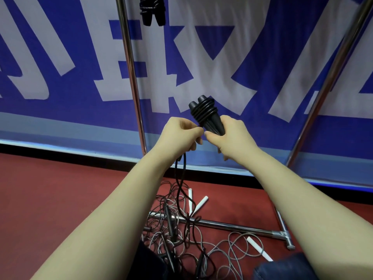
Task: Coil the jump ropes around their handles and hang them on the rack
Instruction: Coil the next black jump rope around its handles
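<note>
On the red floor [60, 188], tangled ropes [181, 235] lie over the rack [232, 226] base. Above, the right hand [229, 136] grips two black handles [207, 116] wound with several turns. The left hand [180, 134] pinches the trailing rope [180, 182] just beside them. Beyond, a coiled rope [152, 11] hangs before a blue banner [262, 47].

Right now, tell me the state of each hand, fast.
Left hand: closed, pinching the black rope.
Right hand: closed, gripping the two black handles that the rope is partly coiled round.
</note>
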Available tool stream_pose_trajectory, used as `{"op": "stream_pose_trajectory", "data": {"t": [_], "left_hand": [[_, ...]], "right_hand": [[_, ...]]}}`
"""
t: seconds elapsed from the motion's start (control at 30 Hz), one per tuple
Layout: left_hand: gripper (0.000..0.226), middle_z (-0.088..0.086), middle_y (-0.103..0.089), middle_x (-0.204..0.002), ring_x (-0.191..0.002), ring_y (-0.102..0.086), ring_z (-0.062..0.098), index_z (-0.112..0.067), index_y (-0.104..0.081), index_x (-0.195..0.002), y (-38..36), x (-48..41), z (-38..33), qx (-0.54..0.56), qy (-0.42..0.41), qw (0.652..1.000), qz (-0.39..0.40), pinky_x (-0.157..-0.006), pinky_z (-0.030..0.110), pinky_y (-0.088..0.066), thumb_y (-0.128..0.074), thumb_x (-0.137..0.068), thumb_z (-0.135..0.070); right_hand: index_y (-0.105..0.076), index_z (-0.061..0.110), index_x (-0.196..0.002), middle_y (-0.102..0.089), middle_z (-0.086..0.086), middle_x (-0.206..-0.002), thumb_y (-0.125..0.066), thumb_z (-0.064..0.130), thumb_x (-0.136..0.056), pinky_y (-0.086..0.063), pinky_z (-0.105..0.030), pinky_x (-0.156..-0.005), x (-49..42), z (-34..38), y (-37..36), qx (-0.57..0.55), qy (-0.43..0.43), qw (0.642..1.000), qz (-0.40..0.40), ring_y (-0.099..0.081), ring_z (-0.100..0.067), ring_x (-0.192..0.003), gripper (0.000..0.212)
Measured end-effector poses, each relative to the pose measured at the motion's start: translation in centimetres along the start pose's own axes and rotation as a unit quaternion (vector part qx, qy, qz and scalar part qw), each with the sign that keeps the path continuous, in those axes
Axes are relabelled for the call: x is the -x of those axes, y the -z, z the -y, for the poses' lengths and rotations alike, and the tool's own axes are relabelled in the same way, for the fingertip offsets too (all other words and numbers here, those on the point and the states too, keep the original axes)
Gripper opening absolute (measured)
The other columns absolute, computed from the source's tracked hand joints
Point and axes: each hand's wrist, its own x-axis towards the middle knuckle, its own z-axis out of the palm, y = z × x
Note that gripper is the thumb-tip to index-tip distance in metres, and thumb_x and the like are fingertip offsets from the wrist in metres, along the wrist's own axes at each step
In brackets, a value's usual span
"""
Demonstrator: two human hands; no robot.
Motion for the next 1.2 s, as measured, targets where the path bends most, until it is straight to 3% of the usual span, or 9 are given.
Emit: {"op": "stream_pose_trajectory", "data": {"t": [0.1,0.23,0.43,0.53,0.6,0.7,0.8,1.0,1.2], "left_hand": [[0.033,0.005,-0.059,-0.058,-0.047,-0.044,0.012,-0.001,-0.068,-0.076,-0.1,0.3,-0.5,0.072,0.029,0.997,-0.012,-0.052,0.024,-0.039,-0.067,-0.086,-0.033],[0.054,0.001,-0.056,-0.054,-0.044,-0.042,0.011,-0.004,-0.067,-0.077,-0.2,0.5,-0.5,0.097,0.053,0.993,-0.037,-0.046,0.019,-0.036,-0.067,-0.083,-0.058],[0.053,0.003,-0.052,-0.06,-0.05,-0.04,0.012,0.003,-0.068,-0.087,0.4,0.2,0.1,0.122,0.032,0.992,-0.02,-0.052,0.022,-0.036,-0.067,-0.087,-0.05],[0.043,0.0,-0.051,-0.064,-0.053,-0.042,0.009,0.0,-0.069,-0.094,0.7,0.2,0.2,0.16,0.018,0.987,0.011,-0.054,0.019,-0.037,-0.061,-0.094,-0.043],[0.04,-0.002,-0.05,-0.063,-0.052,-0.043,0.008,-0.002,-0.066,-0.094,0.9,0.1,0.3,0.179,0.004,0.984,0.024,-0.054,0.018,-0.036,-0.057,-0.097,-0.04],[0.038,-0.003,-0.049,-0.062,-0.05,-0.042,0.006,-0.001,-0.062,-0.092,1.4,0.1,0.5,0.2,-0.02,0.978,0.055,-0.053,0.017,-0.034,-0.05,-0.1,-0.037],[0.036,-0.001,-0.051,-0.067,-0.057,-0.04,0.01,-0.007,-0.059,-0.087,1.4,0.2,0.7,0.234,-0.038,0.967,0.094,-0.056,0.018,-0.034,-0.048,-0.099,-0.039],[0.036,-0.003,-0.054,-0.071,-0.065,-0.042,0.012,-0.002,-0.056,-0.106,1.5,0.2,0.5,0.283,-0.064,0.947,0.138,-0.06,0.022,-0.034,-0.043,-0.102,-0.035],[0.037,0.0,-0.054,-0.07,-0.057,-0.041,0.01,-0.003,-0.061,-0.098,1.7,0.3,0.6,0.272,-0.063,0.95,0.142,-0.054,0.019,-0.036,-0.045,-0.099,-0.036]], "right_hand": [[-0.043,0.01,-0.098,-0.054,-0.005,-0.086,-0.058,0.03,-0.095,-0.045,-0.039,-0.06,0.3,0.7,-0.9,0.122,0.01,0.992,-0.012,-0.055,-0.03,-0.076,0.025],[-0.041,0.009,-0.109,-0.051,-0.005,-0.086,-0.049,0.028,-0.101,-0.037,-0.034,-0.064,1.0,1.9,-1.7,0.245,0.033,0.969,-0.026,-0.047,-0.027,-0.075,0.022],[-0.043,0.011,-0.112,-0.053,-0.003,-0.083,-0.044,0.032,-0.102,-0.033,-0.033,-0.062,1.5,2.4,-1.8,0.31,0.065,0.947,-0.061,-0.045,-0.026,-0.07,0.024],[-0.051,0.015,-0.105,-0.056,0.0,-0.077,-0.054,0.036,-0.095,-0.036,-0.035,-0.062,1.3,2.0,-1.1,0.193,0.056,0.979,-0.046,-0.051,-0.028,-0.07,0.023],[-0.059,0.016,-0.103,-0.066,-0.005,-0.082,-0.063,0.032,-0.091,-0.051,-0.042,-0.066,1.3,1.8,-0.7,-0.054,0.029,0.998,0.009,-0.064,-0.028,-0.072,0.02],[-0.06,0.007,-0.114,-0.071,-0.013,-0.093,-0.061,0.027,-0.095,-0.058,-0.042,-0.062,1.1,1.8,0.0,-0.341,-0.043,0.932,0.111,-0.07,-0.029,-0.068,0.028],[-0.061,0.004,-0.111,-0.064,-0.016,-0.084,-0.047,0.036,-0.101,-0.044,-0.028,-0.045,1.1,1.6,0.8,-0.47,-0.092,0.859,0.182,-0.058,-0.025,-0.056,0.036],[-0.061,0.011,-0.107,-0.056,-0.007,-0.07,-0.056,0.037,-0.084,-0.023,-0.013,-0.03,1.2,1.3,1.4,-0.57,-0.112,0.772,0.257,-0.039,-0.008,-0.043,0.034],[-0.065,0.003,-0.104,-0.052,-0.006,-0.056,-0.055,0.038,-0.091,-0.022,-0.014,-0.026,0.9,1.5,1.7,-0.445,-0.096,0.86,0.229,-0.035,-0.005,-0.032,0.038]]}}
